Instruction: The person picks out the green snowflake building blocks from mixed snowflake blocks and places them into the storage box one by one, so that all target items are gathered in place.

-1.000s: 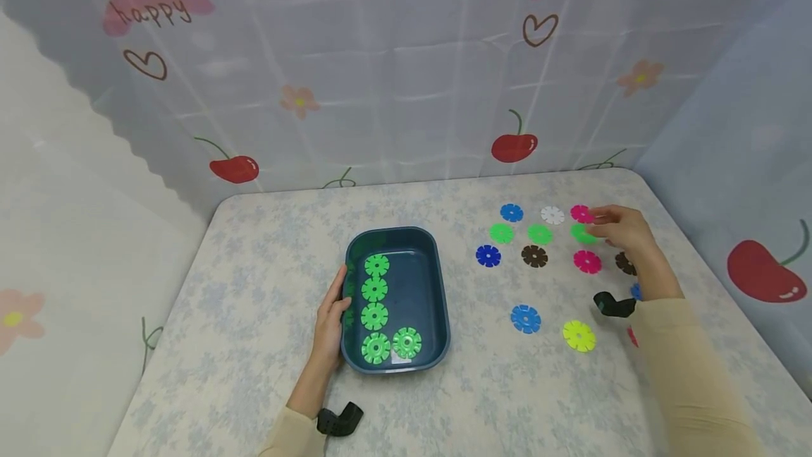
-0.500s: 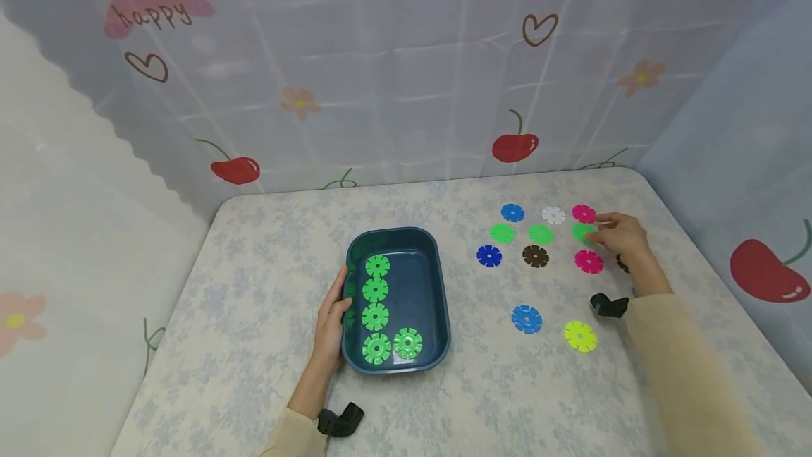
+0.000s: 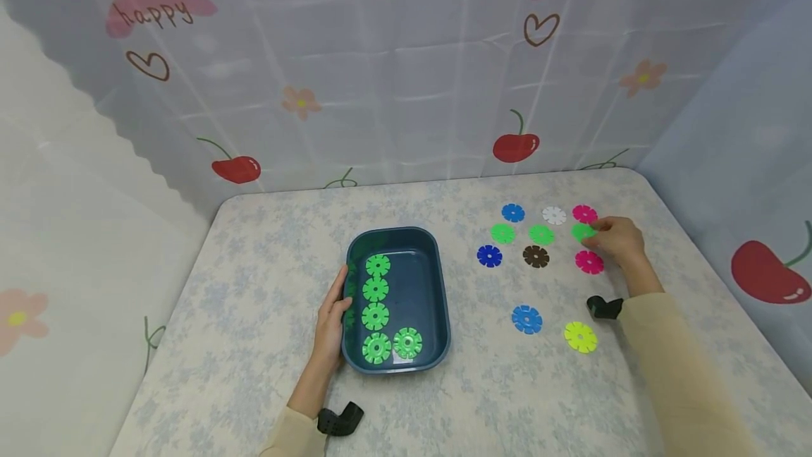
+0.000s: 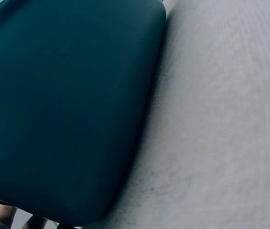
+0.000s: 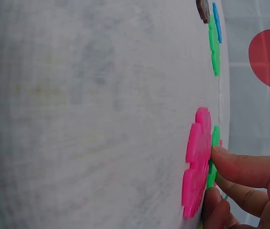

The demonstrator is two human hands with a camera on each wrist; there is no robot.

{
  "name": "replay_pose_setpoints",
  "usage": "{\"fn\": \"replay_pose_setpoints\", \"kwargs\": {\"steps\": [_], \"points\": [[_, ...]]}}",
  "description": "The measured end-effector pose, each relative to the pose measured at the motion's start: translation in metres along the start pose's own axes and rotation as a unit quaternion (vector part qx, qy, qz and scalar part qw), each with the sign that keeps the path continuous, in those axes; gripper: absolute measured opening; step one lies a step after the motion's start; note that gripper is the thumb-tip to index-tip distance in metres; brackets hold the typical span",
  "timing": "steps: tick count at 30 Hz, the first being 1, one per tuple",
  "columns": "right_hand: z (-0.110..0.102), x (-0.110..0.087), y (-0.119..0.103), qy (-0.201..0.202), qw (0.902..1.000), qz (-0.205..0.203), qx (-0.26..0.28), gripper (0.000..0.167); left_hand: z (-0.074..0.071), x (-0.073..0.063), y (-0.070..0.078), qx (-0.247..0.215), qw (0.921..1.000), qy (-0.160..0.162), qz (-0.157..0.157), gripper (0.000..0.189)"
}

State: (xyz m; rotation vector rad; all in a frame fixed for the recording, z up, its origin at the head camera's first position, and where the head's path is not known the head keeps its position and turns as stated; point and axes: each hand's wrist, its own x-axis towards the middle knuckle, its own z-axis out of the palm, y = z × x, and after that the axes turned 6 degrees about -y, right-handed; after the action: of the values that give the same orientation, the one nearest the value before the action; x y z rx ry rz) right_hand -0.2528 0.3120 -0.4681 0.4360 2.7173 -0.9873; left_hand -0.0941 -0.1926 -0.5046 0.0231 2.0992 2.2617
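Observation:
My left hand [image 3: 328,319] grips the left rim of a dark blue plastic tray [image 3: 442,302], thumb over the edge and fingers along the outside. In the left wrist view the tray's outer wall [image 4: 73,105] covers much of the frame. Inside the tray lie several green notched interlocking discs [image 3: 375,317], mostly in a column on the left. My right hand [image 3: 618,240] pinches the edge of a green interlocking disc [image 3: 581,232] at the table's far right. A pink disc [image 5: 197,167] lies just beside that hand in the right wrist view.
Around the right hand lie loose discs: pink [image 3: 584,214], white [image 3: 554,215], light blue [image 3: 513,213], green [image 3: 541,235], brown [image 3: 536,257] and dark blue [image 3: 489,256]. Nearer are another blue disc [image 3: 526,319] and a yellow one [image 3: 580,337]. A printed curtain [image 3: 406,90] hangs behind the table.
My right hand has shifted slightly left and nearer, its fingertips closing on the green disc's edge. Discs to the right are now hidden by the arm. The left hand and tray stay put.

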Motion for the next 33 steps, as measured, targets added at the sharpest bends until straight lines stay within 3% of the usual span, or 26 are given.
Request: {"fn": "replay_pose_setpoints", "kwargs": {"steps": [16, 22, 29, 33], "points": [[0.003, 0.004, -0.004, 0.011, 0.9980, 0.051, 0.036, 0.047, 0.000, 0.000, 0.000, -0.001, 1.0000, -0.002, 0.005, 0.057], [-0.003, 0.001, -0.002, 0.018, 0.9971, 0.047, 0.057, 0.043, 0.000, 0.000, 0.000, -0.002, 1.0000, -0.001, 0.001, 0.057], [-0.007, 0.000, 0.000, -0.008, 0.9911, 0.060, 0.118, 0.051, 0.000, 0.001, 0.000, -0.003, 1.0000, -0.003, 0.006, 0.056], [-0.007, -0.002, -0.002, -0.017, 0.9890, 0.036, 0.142, 0.052, 0.000, 0.000, 0.000, -0.002, 0.9999, -0.004, 0.011, 0.056]]}}
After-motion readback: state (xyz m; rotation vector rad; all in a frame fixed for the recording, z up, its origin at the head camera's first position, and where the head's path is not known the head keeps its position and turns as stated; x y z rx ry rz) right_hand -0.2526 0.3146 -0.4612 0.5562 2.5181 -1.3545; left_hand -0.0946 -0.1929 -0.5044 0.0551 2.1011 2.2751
